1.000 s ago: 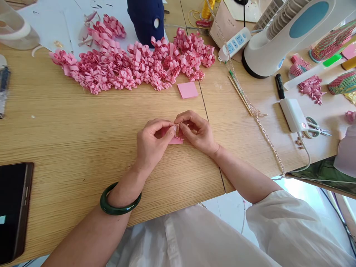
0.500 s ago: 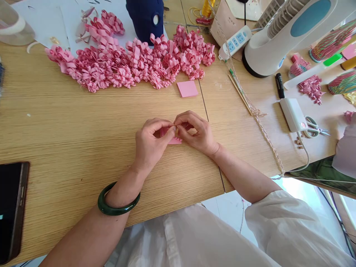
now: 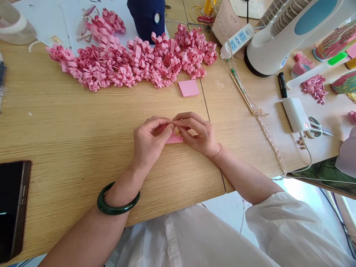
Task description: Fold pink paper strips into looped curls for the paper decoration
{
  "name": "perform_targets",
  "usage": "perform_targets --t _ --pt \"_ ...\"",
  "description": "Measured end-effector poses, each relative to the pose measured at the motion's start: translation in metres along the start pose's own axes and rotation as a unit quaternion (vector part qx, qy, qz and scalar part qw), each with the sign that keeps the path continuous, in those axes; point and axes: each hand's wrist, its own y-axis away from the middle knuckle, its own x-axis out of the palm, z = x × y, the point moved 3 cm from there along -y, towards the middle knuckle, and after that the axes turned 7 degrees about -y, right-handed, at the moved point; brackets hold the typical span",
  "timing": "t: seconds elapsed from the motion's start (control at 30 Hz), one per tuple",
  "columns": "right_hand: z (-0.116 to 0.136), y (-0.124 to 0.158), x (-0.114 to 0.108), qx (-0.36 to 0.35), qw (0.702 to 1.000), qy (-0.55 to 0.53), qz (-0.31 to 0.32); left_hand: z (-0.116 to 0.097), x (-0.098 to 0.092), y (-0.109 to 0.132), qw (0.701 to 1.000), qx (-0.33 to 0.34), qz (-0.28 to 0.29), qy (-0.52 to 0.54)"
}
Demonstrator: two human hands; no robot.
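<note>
My left hand (image 3: 152, 138) and my right hand (image 3: 197, 132) meet at the fingertips over the middle of the table. Both are closed in a pinch, and whatever lies between the fingertips is too small and hidden to make out. Just beneath them a pink paper piece (image 3: 174, 139) shows on the table, with small pink bits along it, partly covered by my fingers. Beyond my hands lies a folded pink paper square (image 3: 188, 88). Farther back spreads a long heap of curled pink paper loops (image 3: 111, 65).
A phone (image 3: 12, 207) lies at the left edge. On the right are a braided cord (image 3: 268, 139), thin sticks (image 3: 241, 94), a black marker (image 3: 282, 85), a white adapter (image 3: 296, 114) and scissors (image 3: 315, 128). Behind stand a power strip (image 3: 237, 40), a white appliance (image 3: 264, 52) and a dark blue container (image 3: 146, 18).
The fingers of both hands have shifted slightly and now cover more of the pink paper's left part. The hands stay together in the same spot.
</note>
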Motion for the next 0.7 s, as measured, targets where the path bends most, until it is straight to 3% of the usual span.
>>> perform_targets --t 0.13,0.27,0.53,0.7 --pt "0.0003 -0.0012 -0.0022 -0.044 0.998 0.039 0.01 -0.0002 -0.0003 -0.0009 0.999 -0.015 0.003 0.048" --pt "-0.0005 -0.0001 -0.0043 -0.031 0.997 0.062 0.023 -0.0013 0.0 -0.0015 0.998 -0.022 0.005 0.065" --pt "-0.0019 0.0008 -0.0025 0.095 0.993 -0.065 0.005 -0.002 0.0006 -0.0018 0.999 -0.021 -0.009 0.023" --pt "-0.0049 0.0006 -0.0011 0.235 0.957 -0.164 -0.032 -0.0018 -0.0004 -0.002 0.999 -0.013 -0.033 0.037"
